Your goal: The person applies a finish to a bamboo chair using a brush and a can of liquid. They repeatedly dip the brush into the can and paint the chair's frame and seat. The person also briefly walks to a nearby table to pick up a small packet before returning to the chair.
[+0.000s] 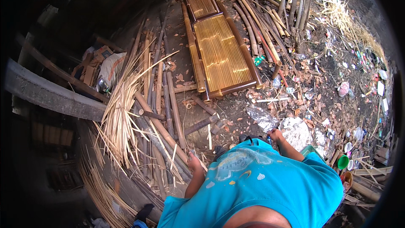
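Observation:
My left hand (194,162) is at my left side, beside bamboo poles (171,143) on the ground. Its fingers look curled, and what they hold, if anything, is too small to make out. In front of my right side, my right hand (276,135) is closed, with a small bluish bit showing at its fingers that I cannot name. Crumpled clear plastic (262,117) and a whitish patch (295,133) lie near it. Ahead, apart from both hands, lies a glossy bamboo slatted panel (221,52) framed by thick dark-brown poles.
Split bamboo strips (120,122) are heaped at the left, near a curved concrete edge (55,95). More bamboo poles (257,21) lie at the far right of the panel. Dry leaves and litter cover the right ground, with a green cup (342,162) there. A white sack (112,68) sits far left.

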### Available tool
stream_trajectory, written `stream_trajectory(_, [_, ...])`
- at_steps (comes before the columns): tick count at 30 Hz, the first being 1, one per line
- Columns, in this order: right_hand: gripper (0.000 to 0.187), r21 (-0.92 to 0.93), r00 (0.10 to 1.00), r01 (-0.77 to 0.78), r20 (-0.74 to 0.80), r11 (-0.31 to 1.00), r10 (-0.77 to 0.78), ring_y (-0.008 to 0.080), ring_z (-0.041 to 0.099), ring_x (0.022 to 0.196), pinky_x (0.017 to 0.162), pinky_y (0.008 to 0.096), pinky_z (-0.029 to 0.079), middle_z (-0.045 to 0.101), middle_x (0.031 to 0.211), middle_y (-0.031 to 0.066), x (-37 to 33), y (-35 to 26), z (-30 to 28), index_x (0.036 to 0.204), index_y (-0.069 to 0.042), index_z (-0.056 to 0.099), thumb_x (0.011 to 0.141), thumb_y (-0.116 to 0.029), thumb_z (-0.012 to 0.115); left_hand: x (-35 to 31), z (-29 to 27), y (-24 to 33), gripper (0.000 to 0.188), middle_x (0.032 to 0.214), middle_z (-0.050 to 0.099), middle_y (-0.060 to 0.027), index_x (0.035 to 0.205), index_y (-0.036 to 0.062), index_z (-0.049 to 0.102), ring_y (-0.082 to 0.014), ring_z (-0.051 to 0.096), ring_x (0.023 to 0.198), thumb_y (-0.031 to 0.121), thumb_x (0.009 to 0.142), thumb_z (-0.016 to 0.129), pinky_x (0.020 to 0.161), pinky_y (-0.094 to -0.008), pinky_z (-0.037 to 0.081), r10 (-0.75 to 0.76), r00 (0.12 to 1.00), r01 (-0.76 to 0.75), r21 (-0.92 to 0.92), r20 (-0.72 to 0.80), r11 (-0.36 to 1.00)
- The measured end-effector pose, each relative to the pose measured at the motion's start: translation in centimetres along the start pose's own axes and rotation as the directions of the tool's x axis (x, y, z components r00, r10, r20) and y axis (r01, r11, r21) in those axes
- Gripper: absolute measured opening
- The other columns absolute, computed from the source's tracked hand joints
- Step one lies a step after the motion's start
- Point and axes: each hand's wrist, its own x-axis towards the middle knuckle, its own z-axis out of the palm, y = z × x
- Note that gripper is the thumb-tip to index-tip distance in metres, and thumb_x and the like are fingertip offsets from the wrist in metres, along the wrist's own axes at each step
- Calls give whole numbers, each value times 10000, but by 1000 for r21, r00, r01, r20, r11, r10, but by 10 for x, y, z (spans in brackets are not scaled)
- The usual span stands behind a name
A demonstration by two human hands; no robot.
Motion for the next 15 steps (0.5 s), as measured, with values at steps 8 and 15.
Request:
stream_trajectory(8, [224,76,995,93,-33,993,-91,290,677,642,636,422,537,689,769,201,-8,-6,0,857,4,704,800,-212,701,-7,-12,13,486,1254,561,-164,1195,143,575,-395,511,1193,435,814,647,966,-561,401,-78,992,98,230,-94,968])
stream_trajectory(15, [279,25,995,78,59,997,-79,261,663,589,572,408,528,683,738,191,-11,-24,-1,881,19,703,807,-248,739,-3,-16,-7,330,1160,590,-140,995,123,683,-345,546,1122,387,800,647,911,-529,423,-91,975,134,212,-201,968])
